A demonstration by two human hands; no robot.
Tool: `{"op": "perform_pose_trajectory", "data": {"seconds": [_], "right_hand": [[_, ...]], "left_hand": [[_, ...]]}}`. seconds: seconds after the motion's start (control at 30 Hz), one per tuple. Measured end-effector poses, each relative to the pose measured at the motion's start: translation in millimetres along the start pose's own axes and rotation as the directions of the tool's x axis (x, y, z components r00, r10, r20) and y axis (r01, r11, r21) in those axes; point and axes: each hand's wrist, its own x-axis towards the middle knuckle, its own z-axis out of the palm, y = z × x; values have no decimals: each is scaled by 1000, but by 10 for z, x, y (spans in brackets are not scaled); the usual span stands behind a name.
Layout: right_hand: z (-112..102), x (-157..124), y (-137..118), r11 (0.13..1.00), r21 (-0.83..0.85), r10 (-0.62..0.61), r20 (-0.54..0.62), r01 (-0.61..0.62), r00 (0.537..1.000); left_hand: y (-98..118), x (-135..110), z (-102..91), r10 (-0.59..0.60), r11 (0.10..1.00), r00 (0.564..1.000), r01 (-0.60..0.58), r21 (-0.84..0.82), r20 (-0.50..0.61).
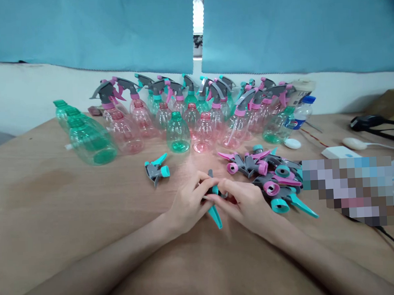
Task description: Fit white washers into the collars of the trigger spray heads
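Both hands meet over the near middle of the table around one grey and teal spray trigger head (215,217). My left hand (189,200) is closed on its grey body, thumb and fingers pinching. From the other side my right hand (244,201) pinches the same head close to its teal part. The teal lever points down toward me; much of the body is hidden by fingers. A loose teal and grey spray head (157,170) lies left of the hands. To the right is a pile of pink and teal spray heads (271,179).
Rows of pink and green bottles, such as an uncapped green bottle (178,135), stand behind the hands, many with spray heads on. More green bottles (92,139) stand at left. At right are a blue-capped bottle (302,113), white boxes (341,152) and cables.
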Motion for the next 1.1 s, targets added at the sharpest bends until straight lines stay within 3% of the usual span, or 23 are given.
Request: {"op": "perform_pose_trajectory", "data": {"seconds": [0.4,0.7,0.87,1.1], "right_hand": [[-21,1,-3,953,180,252,-24,-244,967],[24,10,89,796,467,464,-59,-386,884],[30,-8,62,778,505,481,-99,-373,871],[16,-35,44,894,340,360,-162,-290,919]], "left_hand": [[-38,-2,-29,-123,991,992,122,-47,-11],[-51,62,-79,-202,977,978,198,-75,-56],[-63,35,-67,-211,975,976,208,-77,-46],[-61,34,-65,-194,979,980,191,-70,-43]]}}
